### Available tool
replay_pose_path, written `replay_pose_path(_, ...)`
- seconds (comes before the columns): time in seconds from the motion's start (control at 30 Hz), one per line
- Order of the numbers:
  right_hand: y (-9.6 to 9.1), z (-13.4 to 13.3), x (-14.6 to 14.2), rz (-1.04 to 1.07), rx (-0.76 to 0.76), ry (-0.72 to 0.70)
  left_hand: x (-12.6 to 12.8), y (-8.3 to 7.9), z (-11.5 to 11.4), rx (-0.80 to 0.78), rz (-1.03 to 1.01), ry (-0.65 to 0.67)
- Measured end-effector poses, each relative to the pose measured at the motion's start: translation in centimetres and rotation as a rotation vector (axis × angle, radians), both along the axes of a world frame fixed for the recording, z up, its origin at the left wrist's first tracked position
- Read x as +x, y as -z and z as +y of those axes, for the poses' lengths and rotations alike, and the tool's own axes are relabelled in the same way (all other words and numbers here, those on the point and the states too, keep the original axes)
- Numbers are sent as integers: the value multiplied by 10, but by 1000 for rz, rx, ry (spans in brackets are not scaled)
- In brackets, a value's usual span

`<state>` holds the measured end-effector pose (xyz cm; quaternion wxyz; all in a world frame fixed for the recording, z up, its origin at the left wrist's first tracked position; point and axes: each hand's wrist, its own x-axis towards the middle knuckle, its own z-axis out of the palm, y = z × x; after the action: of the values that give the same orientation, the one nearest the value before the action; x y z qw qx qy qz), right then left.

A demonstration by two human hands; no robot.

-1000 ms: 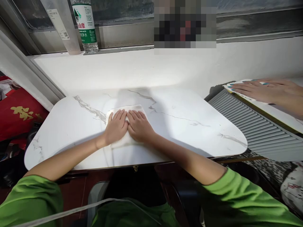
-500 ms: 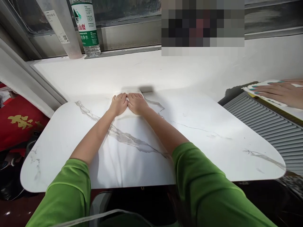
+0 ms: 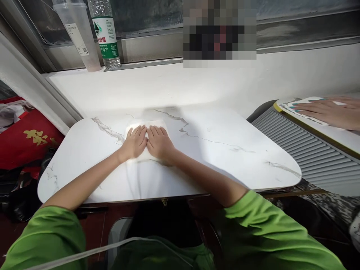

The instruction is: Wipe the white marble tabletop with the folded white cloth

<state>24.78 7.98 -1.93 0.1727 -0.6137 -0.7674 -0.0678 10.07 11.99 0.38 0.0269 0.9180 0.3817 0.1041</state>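
Note:
Side by side, my left hand [image 3: 135, 141] and my right hand [image 3: 159, 141] lie flat on a white cloth [image 3: 152, 155]. Their thumbs are close together at the middle. The fingers are stretched out and point away from me, pressing on the cloth without wrapping round it. Under the cloth is a white marble-patterned table [image 3: 219, 157] with rounded corners. The cloth's far edge and part of its near edge show around my hands; its middle is covered.
A green-labelled water bottle [image 3: 108, 41] and a translucent plastic bottle [image 3: 81, 41] stand on the window ledge. At the right, another person's hand [image 3: 329, 112] rests on white material above a grey ribbed panel [image 3: 298, 142]. A red bag [image 3: 30, 138] sits at the left.
My hands and the cloth have slid back from the wall toward me, and my elbows have spread outward. The view has shifted a little.

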Motion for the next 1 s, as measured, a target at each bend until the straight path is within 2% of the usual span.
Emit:
replay_pose_path(0.13, -1, -62, -28, 7, 53, -54, -32, 3, -60, 22, -20, 3)
replay_pose_path(0.23, -6, -96, -42, 7, 42, -109, -49, 10, -95, 67, -64, -13)
replay_pose_path(0.33, -11, -108, -41, 13, 24, -196, -57, 15, -113, 97, -98, -39)
replay_pose_path(0.43, -14, -99, -31, 38, 7, -291, -58, 12, -112, 54, -70, -69)
replay_pose_path(0.5, -13, -84, -25, 60, 5, -326, -55, 6, -102, 7, -30, -93)
replay_pose_path(0.6, -9, -48, -23, 78, 17, -299, -49, -2, -71, -51, 38, -144)
replay_pose_path(0.73, -4, 17, -30, 47, 9, -213, -41, -8, -5, -80, 79, -212)
replay_pose_path(0.87, -4, 82, -37, 46, -2, -124, -37, -8, 69, -72, 64, -183)
replay_pose_path(1.0, -7, 125, -39, 67, -26, -86, -35, -5, 121, -65, 30, -186)
